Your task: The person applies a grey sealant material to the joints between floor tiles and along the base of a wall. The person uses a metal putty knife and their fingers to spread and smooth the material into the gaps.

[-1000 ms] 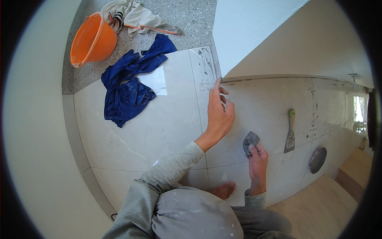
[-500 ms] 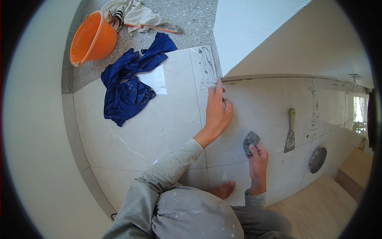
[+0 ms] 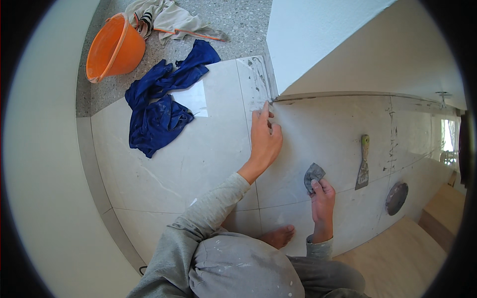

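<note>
My left hand (image 3: 265,144) reaches forward, index finger stretched to the foot of the white wall's corner (image 3: 279,89), where a grey-smeared joint (image 3: 308,97) meets the pale floor tiles (image 3: 174,188). Nothing is in its palm that I can see, and the other fingers are partly bent. Between thumb and fingers, my right hand (image 3: 323,201) pinches a crumpled grey rag (image 3: 313,178) just above the floor. To the right of it lies a putty knife (image 3: 363,164) with a stained blade and a yellow-green handle end.
A round, dark-stained dish (image 3: 397,198) sits at the right, near wooden boards (image 3: 397,248). Blue cloth (image 3: 161,124) lies on the tiles at left beside a shiny white square (image 3: 196,99). Behind are an orange bucket (image 3: 131,52) and a pale garment (image 3: 181,22) on speckled flooring.
My left hand has drawn slightly back and to the left along the foot of the wall corner. My right hand, with the grey rag, has stayed in place.
</note>
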{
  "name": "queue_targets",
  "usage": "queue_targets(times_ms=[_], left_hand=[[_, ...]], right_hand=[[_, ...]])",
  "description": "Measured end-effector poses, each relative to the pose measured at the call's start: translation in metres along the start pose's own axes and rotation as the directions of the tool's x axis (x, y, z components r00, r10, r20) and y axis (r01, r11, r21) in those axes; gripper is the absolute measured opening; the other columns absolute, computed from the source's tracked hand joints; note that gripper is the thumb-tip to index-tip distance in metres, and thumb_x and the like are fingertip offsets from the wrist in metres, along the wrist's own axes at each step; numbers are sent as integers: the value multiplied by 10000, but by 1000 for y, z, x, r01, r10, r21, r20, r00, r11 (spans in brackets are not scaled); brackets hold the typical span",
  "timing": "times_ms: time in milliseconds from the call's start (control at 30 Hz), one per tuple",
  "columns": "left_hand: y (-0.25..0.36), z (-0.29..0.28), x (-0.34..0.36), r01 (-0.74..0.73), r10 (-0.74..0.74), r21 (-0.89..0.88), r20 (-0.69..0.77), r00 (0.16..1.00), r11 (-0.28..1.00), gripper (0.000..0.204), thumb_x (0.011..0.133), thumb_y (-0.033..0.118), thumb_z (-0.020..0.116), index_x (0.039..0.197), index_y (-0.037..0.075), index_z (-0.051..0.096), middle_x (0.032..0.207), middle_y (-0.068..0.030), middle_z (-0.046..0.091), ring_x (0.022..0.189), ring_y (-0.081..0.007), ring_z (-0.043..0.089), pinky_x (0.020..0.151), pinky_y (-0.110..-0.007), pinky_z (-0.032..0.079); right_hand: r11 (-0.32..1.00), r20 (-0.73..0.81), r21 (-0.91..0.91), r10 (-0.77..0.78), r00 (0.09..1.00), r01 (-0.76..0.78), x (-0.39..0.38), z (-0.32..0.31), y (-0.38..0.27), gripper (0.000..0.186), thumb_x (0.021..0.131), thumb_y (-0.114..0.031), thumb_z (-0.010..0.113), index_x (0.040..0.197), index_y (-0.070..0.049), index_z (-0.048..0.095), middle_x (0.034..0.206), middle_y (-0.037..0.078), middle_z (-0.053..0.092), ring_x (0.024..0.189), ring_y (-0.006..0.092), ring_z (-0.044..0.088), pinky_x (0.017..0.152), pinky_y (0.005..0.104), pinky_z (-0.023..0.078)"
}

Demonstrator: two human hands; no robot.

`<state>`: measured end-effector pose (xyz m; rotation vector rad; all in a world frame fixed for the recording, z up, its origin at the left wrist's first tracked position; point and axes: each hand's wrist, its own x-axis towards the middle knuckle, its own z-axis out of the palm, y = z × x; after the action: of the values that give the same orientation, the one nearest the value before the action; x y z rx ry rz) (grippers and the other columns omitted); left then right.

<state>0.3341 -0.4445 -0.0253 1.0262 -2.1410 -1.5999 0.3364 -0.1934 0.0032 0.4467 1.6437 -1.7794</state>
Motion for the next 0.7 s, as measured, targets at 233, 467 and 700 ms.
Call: queue_targets(times_ms=[233,467,700], left_hand=[[-17,7,19,-41,43,101,-19,999,994,613,928,22,506,1527,-52,399,1096,-141,552,865,-211,547,803,-354,486],[-8,10,27,192,-176,-197,98,980,961,606,935,47,508,1528,-30,412,1019,-52,537,830,-147,523,693,-309,482],[35,0,15,419,-364,-486,209,908,767,629,926,42,510,1550,52,428,1096,-12,512,795,-101,465,629,-240,431]], right_hand=[[1000,49,-5,-12,999,12,1,-5,3,162,999,-51,622,1140,-6,690,1008,9,705,862,87,616,780,269,488],[1000,67,1,-26,997,26,2,-10,6,180,1003,-46,614,1161,1,687,1026,13,704,871,85,616,782,265,484],[1000,59,-9,-14,998,14,2,-10,6,198,1001,-40,614,1180,8,683,1048,18,711,887,87,625,793,266,488]])
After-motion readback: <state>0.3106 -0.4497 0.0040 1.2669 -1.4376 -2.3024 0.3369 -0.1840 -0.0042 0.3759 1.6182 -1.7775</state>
